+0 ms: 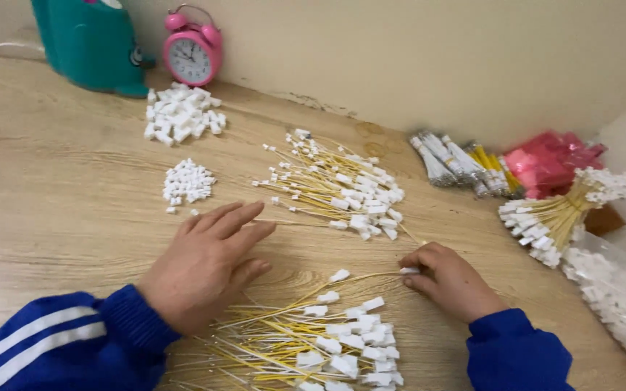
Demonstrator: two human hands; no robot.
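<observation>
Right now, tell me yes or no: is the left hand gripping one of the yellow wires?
No. The left hand lies flat and open on the wooden table, fingers spread, while the right hand pinches a white connector.

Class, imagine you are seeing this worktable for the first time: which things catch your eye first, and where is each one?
The pink alarm clock at the back by the wall stands out, beside a teal container. Heaps of yellow wires with white plugs cover the middle of the wooden table. Near the front, the left hand lies flat, while the right hand pinches one white plug.
</observation>
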